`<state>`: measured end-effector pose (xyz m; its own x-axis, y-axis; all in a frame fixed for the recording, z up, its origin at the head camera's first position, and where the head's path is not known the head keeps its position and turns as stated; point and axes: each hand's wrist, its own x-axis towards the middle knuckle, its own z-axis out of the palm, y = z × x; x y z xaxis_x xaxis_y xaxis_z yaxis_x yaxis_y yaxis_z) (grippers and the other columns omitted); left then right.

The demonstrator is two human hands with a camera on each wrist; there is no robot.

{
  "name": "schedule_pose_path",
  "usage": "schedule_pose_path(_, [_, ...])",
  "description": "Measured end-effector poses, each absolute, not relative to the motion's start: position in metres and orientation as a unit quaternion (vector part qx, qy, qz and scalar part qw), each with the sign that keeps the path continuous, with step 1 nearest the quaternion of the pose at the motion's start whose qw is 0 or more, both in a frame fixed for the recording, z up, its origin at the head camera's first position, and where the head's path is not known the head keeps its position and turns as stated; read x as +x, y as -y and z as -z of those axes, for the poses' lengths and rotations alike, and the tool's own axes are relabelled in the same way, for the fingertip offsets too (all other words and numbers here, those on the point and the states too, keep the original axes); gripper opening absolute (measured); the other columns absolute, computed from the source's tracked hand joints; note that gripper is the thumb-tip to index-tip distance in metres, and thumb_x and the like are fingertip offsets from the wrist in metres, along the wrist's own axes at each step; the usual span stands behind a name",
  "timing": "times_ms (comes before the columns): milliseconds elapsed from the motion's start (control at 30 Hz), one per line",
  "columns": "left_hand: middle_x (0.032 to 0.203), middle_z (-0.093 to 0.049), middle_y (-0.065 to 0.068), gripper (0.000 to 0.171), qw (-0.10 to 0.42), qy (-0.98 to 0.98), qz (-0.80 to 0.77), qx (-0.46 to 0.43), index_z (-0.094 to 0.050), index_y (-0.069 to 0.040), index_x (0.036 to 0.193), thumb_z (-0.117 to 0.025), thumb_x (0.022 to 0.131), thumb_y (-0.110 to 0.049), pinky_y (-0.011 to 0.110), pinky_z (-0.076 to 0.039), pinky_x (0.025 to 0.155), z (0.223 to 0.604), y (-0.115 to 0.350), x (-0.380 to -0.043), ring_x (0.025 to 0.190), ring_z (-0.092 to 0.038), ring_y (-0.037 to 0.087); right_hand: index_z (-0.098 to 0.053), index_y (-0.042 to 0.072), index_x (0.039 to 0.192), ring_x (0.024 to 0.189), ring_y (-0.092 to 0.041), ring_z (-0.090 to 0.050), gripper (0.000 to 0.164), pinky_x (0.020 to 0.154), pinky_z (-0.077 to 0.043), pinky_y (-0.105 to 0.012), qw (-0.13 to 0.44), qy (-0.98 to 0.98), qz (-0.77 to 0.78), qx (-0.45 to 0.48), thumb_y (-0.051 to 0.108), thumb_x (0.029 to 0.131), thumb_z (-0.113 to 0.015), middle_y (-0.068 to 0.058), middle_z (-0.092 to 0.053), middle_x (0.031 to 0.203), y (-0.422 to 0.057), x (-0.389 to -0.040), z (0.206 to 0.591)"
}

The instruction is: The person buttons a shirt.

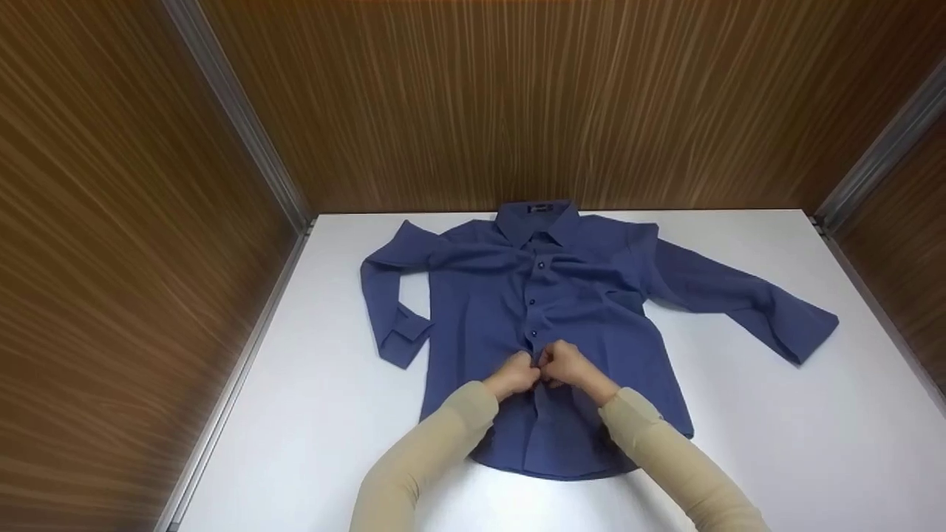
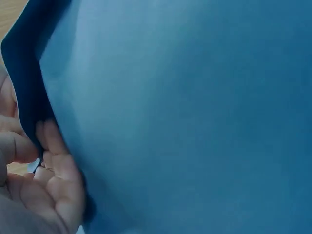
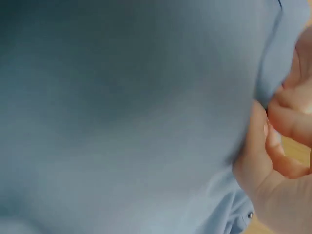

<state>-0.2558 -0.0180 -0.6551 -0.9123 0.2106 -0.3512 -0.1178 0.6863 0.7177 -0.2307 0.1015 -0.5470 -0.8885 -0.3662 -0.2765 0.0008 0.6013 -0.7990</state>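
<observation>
A dark blue long-sleeved button shirt (image 1: 473, 295) lies front up, with its collar (image 1: 539, 222) at the far side. Down its middle runs the placket, with buttons (image 1: 533, 333) showing above the hands. My left hand (image 1: 517, 373) pinches the placket's edge partway down the front. Right beside it, my right hand (image 1: 567, 364) holds the same spot between curled fingers and thumb. In the left wrist view, fingers (image 2: 63, 180) lie under a raised fold of cloth. Raised fabric fills most of the right wrist view, and the button being handled is hidden.
The shirt lies on a white table (image 1: 295, 399). One sleeve (image 1: 384, 295) is bent back toward the body on the left; the other sleeve (image 1: 746, 295) stretches out to the right. Wood-grain panels (image 1: 473, 103) stand behind the table and along both sides.
</observation>
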Motion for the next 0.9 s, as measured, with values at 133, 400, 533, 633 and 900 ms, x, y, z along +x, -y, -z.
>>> schedule_pose_path(133, [0.056,-0.038,0.003,0.015,0.21,-0.863,-0.456,0.046,-0.041,-0.007,0.064,-0.043,0.077,-0.014,0.028,-0.03,0.039,0.661,0.021,-0.258,0.043,-0.036,0.015,-0.052,-0.002,0.061,0.053,-0.018,-0.051,0.012,0.047,-0.043,-0.03,0.265,-0.834,0.48,-0.069,-0.009,0.064,-0.042,-0.009,-0.05,0.059,-0.105,-0.235,0.544])
schedule_pose_path(400, [0.065,-0.043,0.01,0.022,0.28,-0.814,-0.509,-0.004,-0.033,-0.005,0.061,-0.039,0.082,-0.006,0.031,-0.038,0.052,0.536,0.025,-0.214,0.056,-0.044,0.018,-0.048,-0.002,0.07,0.055,-0.018,-0.049,0.005,0.053,-0.043,-0.031,0.309,-0.786,0.532,-0.062,-0.005,0.073,-0.046,-0.009,-0.047,0.061,-0.116,-0.238,0.546])
schedule_pose_path(533, [0.058,-0.042,0.005,0.019,0.261,-0.859,-0.427,0.108,-0.038,-0.001,0.062,-0.048,0.078,-0.007,0.022,-0.031,0.043,0.509,0.033,-0.192,0.048,-0.038,0.012,-0.049,0.002,0.065,0.049,-0.015,-0.047,0.013,0.045,-0.04,-0.027,0.293,-0.851,0.408,-0.156,0.01,0.073,-0.055,-0.005,-0.049,0.056,-0.12,-0.226,0.544])
schedule_pose_path(633, [0.055,-0.043,-0.001,0.018,0.252,-0.895,-0.307,0.203,-0.048,-0.002,0.065,-0.057,0.072,-0.015,0.018,-0.028,0.04,0.509,0.037,-0.179,0.047,-0.038,0.009,-0.049,0.006,0.06,0.044,-0.011,-0.043,0.017,0.041,-0.035,-0.024,0.278,-0.876,0.315,-0.236,0.016,0.071,-0.058,0.0,-0.047,0.051,-0.12,-0.213,0.54])
schedule_pose_path(900, [0.062,-0.052,-0.002,0.015,0.35,-0.844,-0.287,0.287,-0.054,-0.006,0.073,-0.056,0.073,-0.02,0.019,-0.038,0.048,0.532,0.039,-0.153,0.053,-0.048,0.008,-0.044,0.012,0.054,0.04,-0.005,-0.032,0.018,0.037,-0.027,-0.018,0.313,-0.836,0.239,-0.383,0.016,0.067,-0.056,0.009,-0.035,0.046,-0.116,-0.183,0.534])
